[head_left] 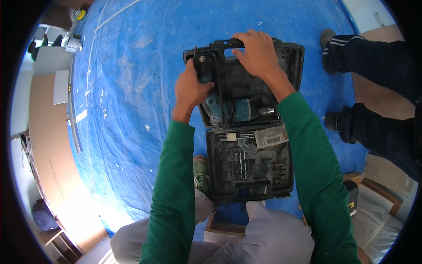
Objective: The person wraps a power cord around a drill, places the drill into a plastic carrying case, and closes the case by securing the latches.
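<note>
Right hand (pixel 258 53) curled over the upper rim of the open case (pixel 231 81), left hand (pixel 192 88) part-curled, its hold unclear to me, I judge tilting could slide the drill (pixel 242 110), near frame centre, out.

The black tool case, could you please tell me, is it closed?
No, the black tool case lies open, with a teal power drill showing in its far half.

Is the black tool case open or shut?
Open: the black case lies unfolded, with a teal drill exposed in its far half and drill bits in its near half.
</note>
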A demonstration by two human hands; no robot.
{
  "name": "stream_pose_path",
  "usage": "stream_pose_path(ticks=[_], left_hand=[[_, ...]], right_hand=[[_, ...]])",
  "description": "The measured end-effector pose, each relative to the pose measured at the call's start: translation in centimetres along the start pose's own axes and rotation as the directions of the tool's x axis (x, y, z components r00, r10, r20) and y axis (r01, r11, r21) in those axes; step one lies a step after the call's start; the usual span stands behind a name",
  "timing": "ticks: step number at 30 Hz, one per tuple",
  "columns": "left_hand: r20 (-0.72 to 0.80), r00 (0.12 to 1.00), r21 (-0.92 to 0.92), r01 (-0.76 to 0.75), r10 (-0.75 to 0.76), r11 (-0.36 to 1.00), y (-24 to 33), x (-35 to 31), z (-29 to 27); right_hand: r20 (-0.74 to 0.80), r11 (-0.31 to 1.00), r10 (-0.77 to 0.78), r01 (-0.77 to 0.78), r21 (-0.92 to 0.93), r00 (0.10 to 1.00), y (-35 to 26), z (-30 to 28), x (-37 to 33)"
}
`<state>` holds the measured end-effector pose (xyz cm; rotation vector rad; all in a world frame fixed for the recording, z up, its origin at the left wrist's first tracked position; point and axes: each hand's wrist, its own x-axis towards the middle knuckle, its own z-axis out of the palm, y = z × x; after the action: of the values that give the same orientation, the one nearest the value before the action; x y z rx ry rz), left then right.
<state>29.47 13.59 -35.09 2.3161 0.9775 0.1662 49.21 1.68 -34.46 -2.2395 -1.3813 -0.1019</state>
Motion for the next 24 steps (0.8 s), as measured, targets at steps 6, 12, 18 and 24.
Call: stream_pose_path(ticks=[6,12,18,24], left_hand=[[-0.062,0.998,-0.153,0.009,-0.019,0.988,2.8,-3.2,-0.7],[-0.243,0.966,-0.241,0.029,-0.09,0.97,0.8,-4.7,-0.8],[-0.164,0.963,-0.809,-0.008,-0.213,0.588,-0.3,-5.6,0.5],[-0.398,0.896,-0.585,-0.082,-0.197,0.807,3.5,-5.6,4.0]], right_hand=[[0.006,1.0,-0.021,0.021,0.003,1.0,1.0,0.1,-0.2],[-0.06,0.997,-0.068,0.07,0.029,0.996,0.4,-0.8,-0.2],[-0.039,0.999,-0.033,0.034,0.026,0.999,0.2,-0.7,-0.2],[-0.054,1.0,-0.014,0.015,0.013,0.998,-0.3,-0.8,-0.3]])
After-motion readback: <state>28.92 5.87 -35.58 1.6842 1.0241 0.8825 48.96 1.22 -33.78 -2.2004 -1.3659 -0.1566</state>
